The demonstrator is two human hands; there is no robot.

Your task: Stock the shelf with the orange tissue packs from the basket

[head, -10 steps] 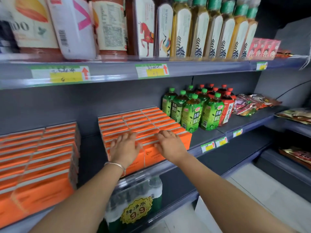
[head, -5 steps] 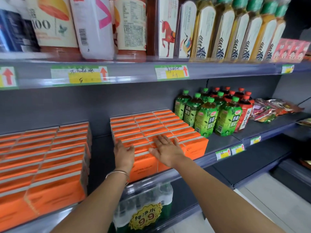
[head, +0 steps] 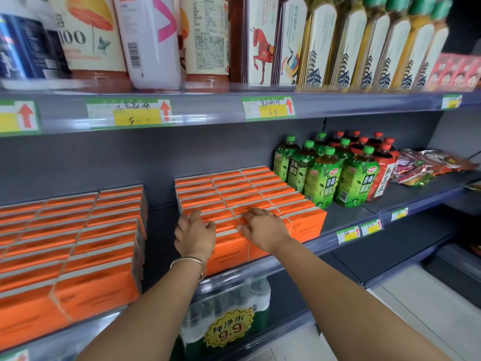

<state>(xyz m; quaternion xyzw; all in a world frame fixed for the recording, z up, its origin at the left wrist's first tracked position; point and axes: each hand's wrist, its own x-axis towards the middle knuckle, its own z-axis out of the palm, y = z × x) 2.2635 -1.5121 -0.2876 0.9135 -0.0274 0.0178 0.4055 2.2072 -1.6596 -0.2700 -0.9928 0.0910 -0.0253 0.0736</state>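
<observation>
- a grey shop shelf (head: 346, 217) carries the stock.
- a larger orange block (head: 78, 243) fills its near left end.
- the orange tissue packs (head: 234, 188) stand in tight rows at centre, just left of green tea bottles (head: 322, 183).
- the right hand (head: 264, 227) lies on the near packs' tops, fingers apart, clasping nothing.
- the left hand (head: 194, 237) bends over the near left corner pack; whether it clamps it cannot be told.
- a silver bangle (head: 191, 263) circles the left wrist.

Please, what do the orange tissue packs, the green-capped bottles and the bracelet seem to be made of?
The orange tissue packs: probably thin plastic film, slightly glossy; soft sheen on the fronts.
The green-capped bottles: clear plastic with glossy printed sleeves; tea shows through near the neck.
The bracelet: likely polished metal; thin, silvery, bright glint.
</observation>
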